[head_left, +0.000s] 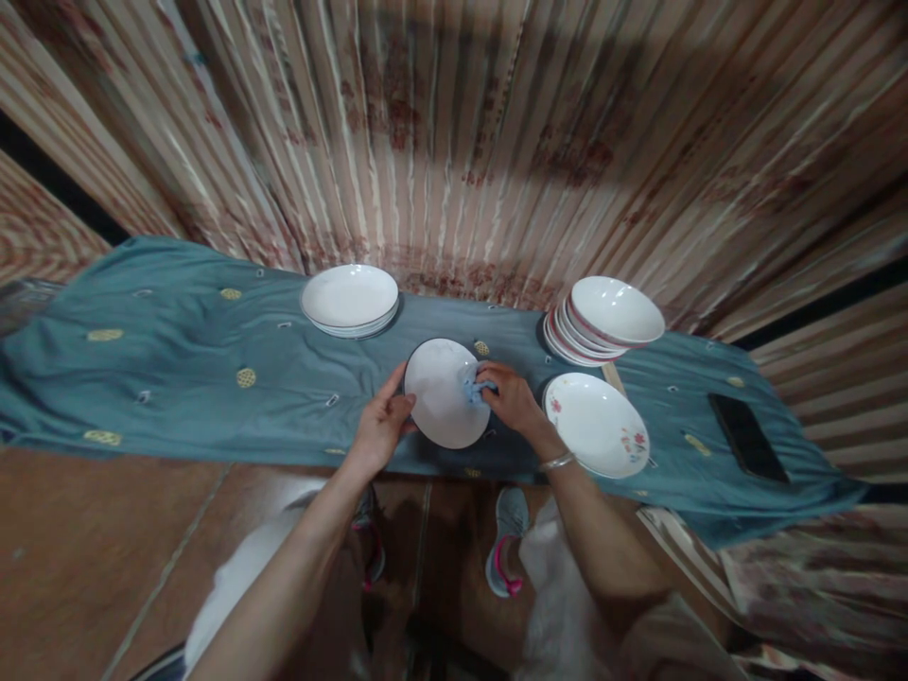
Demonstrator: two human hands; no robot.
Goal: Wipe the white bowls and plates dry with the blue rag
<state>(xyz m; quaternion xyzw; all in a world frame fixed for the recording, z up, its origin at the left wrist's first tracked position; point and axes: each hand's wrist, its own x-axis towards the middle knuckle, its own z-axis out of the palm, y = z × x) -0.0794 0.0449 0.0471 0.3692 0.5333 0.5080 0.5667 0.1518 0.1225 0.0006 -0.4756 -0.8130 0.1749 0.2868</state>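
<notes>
My left hand (383, 422) grips the left rim of a white plate with a dark edge (444, 402), thumb on top and fingers underneath. The plate is held above the cloth-covered table near its front edge. My right hand (512, 395) is closed on a light blue cloth (474, 384), which presses against the right part of the plate's face. To the right of my right hand lies a white plate with a floral pattern (594, 426). Behind and left of the held plate sits a stack of white dark-rimmed plates (350, 301).
A tilted stack of red-rimmed bowls (616, 310) stands at the back right. A black phone (747, 437) lies at the right end of the green tablecloth (184, 378). Pleated curtains (454, 142) hang right behind the table.
</notes>
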